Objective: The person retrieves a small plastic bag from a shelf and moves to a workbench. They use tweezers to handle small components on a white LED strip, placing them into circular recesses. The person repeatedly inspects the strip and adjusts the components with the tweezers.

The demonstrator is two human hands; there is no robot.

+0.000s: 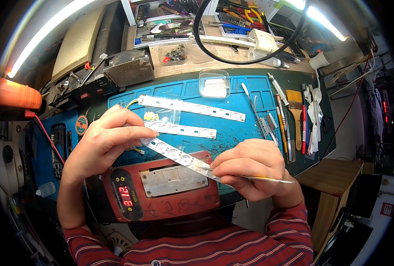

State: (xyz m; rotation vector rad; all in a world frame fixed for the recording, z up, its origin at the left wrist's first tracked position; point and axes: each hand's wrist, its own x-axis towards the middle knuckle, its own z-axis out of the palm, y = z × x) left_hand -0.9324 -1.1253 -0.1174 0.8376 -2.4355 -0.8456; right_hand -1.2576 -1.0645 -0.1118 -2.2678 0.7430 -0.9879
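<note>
My left hand [110,133] pinches the upper-left end of a white LED strip [174,154] with a row of round lenses. The strip slants down to the right, held over a red heating station [197,201] with a bare metal plate [175,181]. Closed around thin metal tweezers [270,179] is my right hand [252,166]; their tip meets the strip near its lower-right end. Whether its fingers also grip that end is hard to see. Beyond my hands, two more LED strips [192,108] and a small clear bag [163,114] of parts lie on the blue mat [226,137].
A clear box [214,83] of white pieces sits at the mat's back. To the right lie a brush [296,115], pens and a syringe [277,88]. A black cable loop [197,33] hangs over the back. An orange tool [17,95] juts in at left.
</note>
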